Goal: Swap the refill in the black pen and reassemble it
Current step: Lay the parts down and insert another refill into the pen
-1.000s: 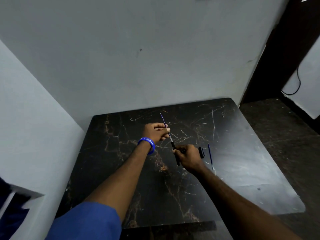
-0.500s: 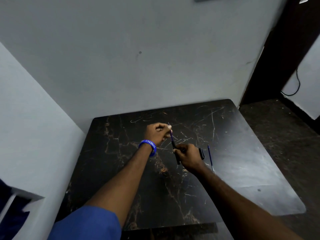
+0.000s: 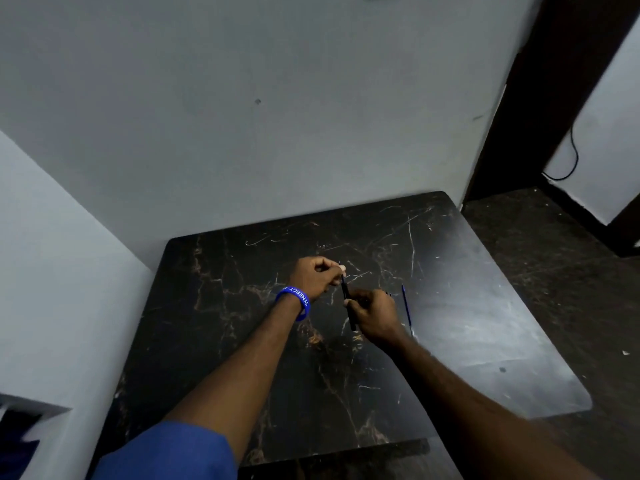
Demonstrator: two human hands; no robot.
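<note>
My right hand (image 3: 374,315) grips the black pen barrel (image 3: 347,299), which stands tilted above the dark marble table (image 3: 242,341). My left hand (image 3: 317,277), with a blue wristband, pinches the top end of the refill at the barrel's upper opening. Almost all of that refill is inside the barrel; only a short tip shows at my fingertips. A second thin blue refill (image 3: 406,308) lies flat on the table just right of my right hand. A small black pen part sits behind my right hand, mostly hidden.
The table stands in a corner, with grey walls close behind and on the left. Its right edge drops to a dark floor (image 3: 554,271). A glossy patch of bare tabletop (image 3: 485,341) lies to the right of the hands.
The refill, which stuck out well above the barrel a second ago, has slid down into it. My left hand followed it down toward my right hand.
</note>
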